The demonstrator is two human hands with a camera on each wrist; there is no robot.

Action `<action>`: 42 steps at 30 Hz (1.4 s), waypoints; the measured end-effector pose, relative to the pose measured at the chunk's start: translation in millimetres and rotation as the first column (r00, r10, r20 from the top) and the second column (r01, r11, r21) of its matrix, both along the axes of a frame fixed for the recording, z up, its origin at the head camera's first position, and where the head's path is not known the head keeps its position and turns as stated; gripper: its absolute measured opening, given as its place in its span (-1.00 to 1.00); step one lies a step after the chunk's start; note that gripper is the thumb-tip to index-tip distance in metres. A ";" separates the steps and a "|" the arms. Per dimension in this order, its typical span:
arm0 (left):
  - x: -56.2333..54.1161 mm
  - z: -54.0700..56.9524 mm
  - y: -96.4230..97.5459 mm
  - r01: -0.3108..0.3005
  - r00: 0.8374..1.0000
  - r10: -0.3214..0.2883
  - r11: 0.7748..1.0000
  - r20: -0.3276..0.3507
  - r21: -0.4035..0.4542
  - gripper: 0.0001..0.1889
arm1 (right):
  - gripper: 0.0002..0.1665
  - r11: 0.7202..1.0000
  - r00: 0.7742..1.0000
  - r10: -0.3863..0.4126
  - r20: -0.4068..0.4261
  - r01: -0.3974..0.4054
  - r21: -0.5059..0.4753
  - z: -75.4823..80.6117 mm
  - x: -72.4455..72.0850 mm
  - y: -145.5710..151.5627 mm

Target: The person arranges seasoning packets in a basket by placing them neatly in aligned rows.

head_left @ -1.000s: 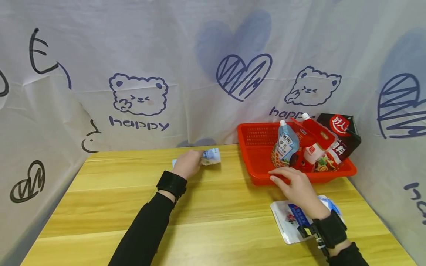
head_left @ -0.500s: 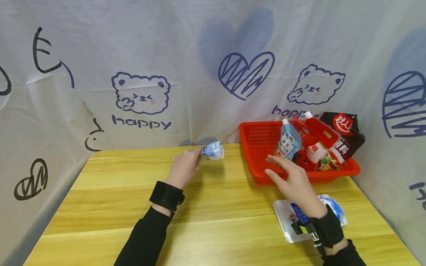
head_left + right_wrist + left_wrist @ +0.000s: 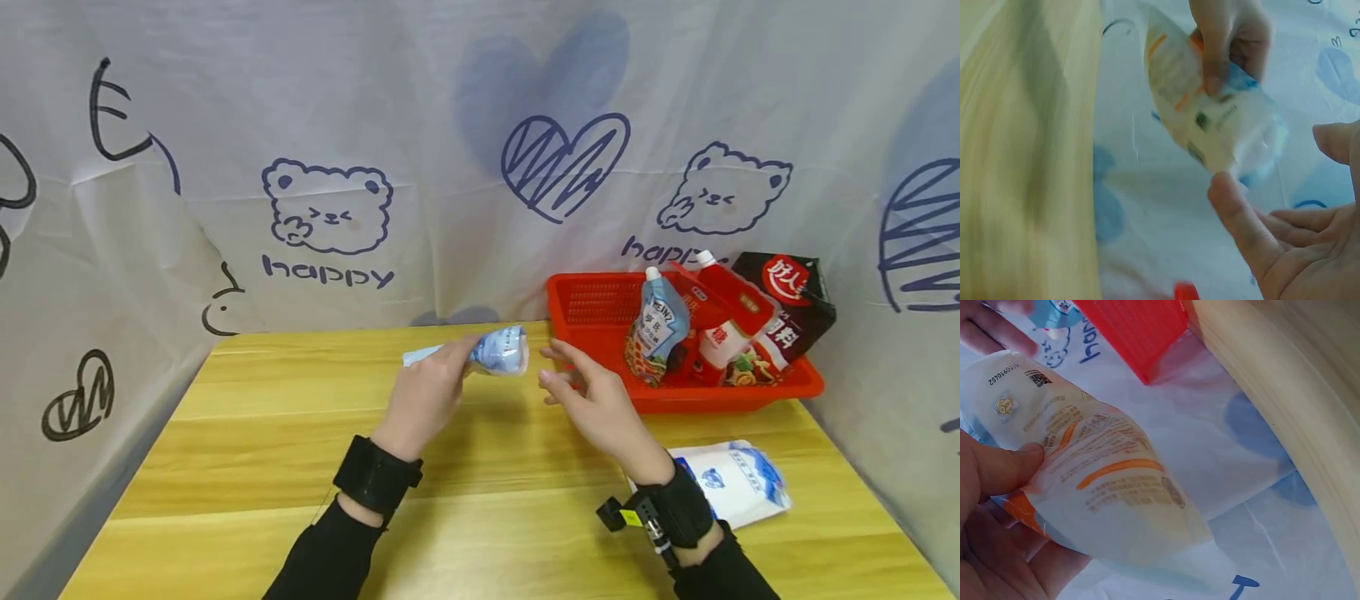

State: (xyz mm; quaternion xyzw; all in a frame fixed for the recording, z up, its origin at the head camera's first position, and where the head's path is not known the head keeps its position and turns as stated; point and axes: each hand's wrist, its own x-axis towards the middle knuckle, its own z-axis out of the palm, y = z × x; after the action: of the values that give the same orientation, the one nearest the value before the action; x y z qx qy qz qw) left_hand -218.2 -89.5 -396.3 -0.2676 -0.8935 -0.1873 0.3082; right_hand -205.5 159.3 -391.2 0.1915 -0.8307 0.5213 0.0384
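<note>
My left hand [image 3: 427, 396] pinches a soft plastic packet [image 3: 501, 350] between thumb and fingers, above the back middle of the table. In the left wrist view the packet [image 3: 1122, 481] shows a whitish printed back with orange bars and a small square code, creased where the thumb presses. My right hand [image 3: 600, 404] is just right of the packet, fingers spread and holding nothing. From the right wrist view, its index fingertip [image 3: 1222, 184] appears close to the packet's [image 3: 1235, 134] end; whether they touch, I cannot tell.
A red basket [image 3: 600, 400] at the back right holds a Heinz pouch [image 3: 656, 329], a red spouted pouch [image 3: 731, 333] and a black seasoning packet [image 3: 787, 300]. A white and blue packet [image 3: 738, 479] lies in front of it. Cloth [image 3: 450, 167] hangs behind the table.
My left hand has raised the packet from the table and brought it slightly right. My right hand has moved left from the basket's front edge toward the packet, uncovering more of the lying packet.
</note>
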 end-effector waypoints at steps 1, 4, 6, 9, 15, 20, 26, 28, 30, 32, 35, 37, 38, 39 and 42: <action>2.9 0.5 1.0 0.003 1.000 -0.003 1.000 -0.009 -0.008 -0.57 | -0.27 0.999 0.999 0.020 0.036 -0.019 -0.037 -1.0 -1.1 -4.1; 10.4 1.1 3.9 0.009 1.000 -0.009 1.000 -0.021 -0.028 -0.51 | -0.23 0.984 0.986 0.074 0.148 -0.047 -0.173 -5.6 -4.9 -14.0; 15.2 0.8 5.4 0.006 1.000 -0.007 0.999 -0.021 -0.048 -0.46 | -0.22 0.965 0.973 0.104 0.208 -0.048 -0.258 -8.1 -6.9 -18.9; 22.1 -1.4 7.5 0.002 1.000 -0.003 0.997 -0.016 -0.083 -0.46 | -0.26 0.945 0.955 0.121 0.273 -0.026 -0.327 -10.6 -8.2 -23.9; 29.1 -7.1 11.2 -0.004 0.999 -0.002 0.990 -0.041 -0.140 -0.52 | -0.37 0.945 0.947 0.057 0.316 0.051 -0.322 -13.1 -6.7 -28.8; 30.4 -7.5 11.7 0.014 0.999 -0.020 0.988 -0.039 -0.155 -0.52 | -0.45 0.927 0.955 0.020 0.297 0.094 -0.363 -18.4 -5.5 -30.2; 28.8 -5.2 8.4 0.081 0.997 -0.079 0.992 0.021 -0.095 -0.49 | -0.49 0.897 0.972 0.002 0.233 0.101 -0.430 -22.6 -5.3 -31.2; 27.1 -4.1 5.8 0.108 0.994 -0.106 0.992 0.040 -0.061 -0.48 | -0.49 0.889 0.978 -0.001 0.208 0.097 -0.448 -22.9 -5.4 -31.1; 25.8 -2.9 1.9 0.129 0.990 -0.127 0.991 0.062 -0.035 -0.44 | -0.49 0.884 0.982 -0.006 0.188 0.093 -0.457 -22.6 -5.0 -30.6; 24.5 -0.9 -3.1 0.141 0.987 -0.139 0.990 0.086 -0.018 -0.36 | -0.50 0.884 0.985 -0.017 0.171 0.095 -0.458 -21.8 -4.7 -29.7; 22.5 3.5 -12.1 0.123 0.984 -0.123 0.992 0.131 0.009 -0.17 | -0.51 0.889 0.989 -0.037 0.146 0.100 -0.447 -19.8 -4.0 -27.6; 21.1 6.9 -18.3 0.093 0.981 -0.100 0.995 0.168 0.047 -0.07 | -0.52 0.891 0.990 -0.051 0.129 0.103 -0.441 -18.2 -3.4 -25.7; 20.2 8.2 -21.5 0.070 0.978 -0.082 0.995 0.190 0.072 -0.04 | -0.53 0.893 0.991 -0.055 0.119 0.103 -0.439 -17.3 -3.0 -24.7; 19.7 9.7 -24.4 0.043 0.974 -0.065 0.994 0.215 0.104 -0.01 | -0.53 0.893 0.992 -0.057 0.111 0.101 -0.439 -16.4 -2.6 -23.7; 17.5 12.2 -32.4 -0.037 0.952 -0.032 0.975 0.304 0.220 0.01 | -0.54 0.885 0.995 -0.050 0.089 0.086 -0.458 -13.4 -1.5 -21.5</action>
State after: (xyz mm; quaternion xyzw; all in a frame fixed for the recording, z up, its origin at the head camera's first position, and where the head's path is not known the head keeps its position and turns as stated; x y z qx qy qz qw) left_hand -200.7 -121.9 -384.1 -0.1980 -0.9040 -0.3250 0.1947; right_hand -207.0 137.8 -404.5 0.1281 -0.6900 0.7089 0.0700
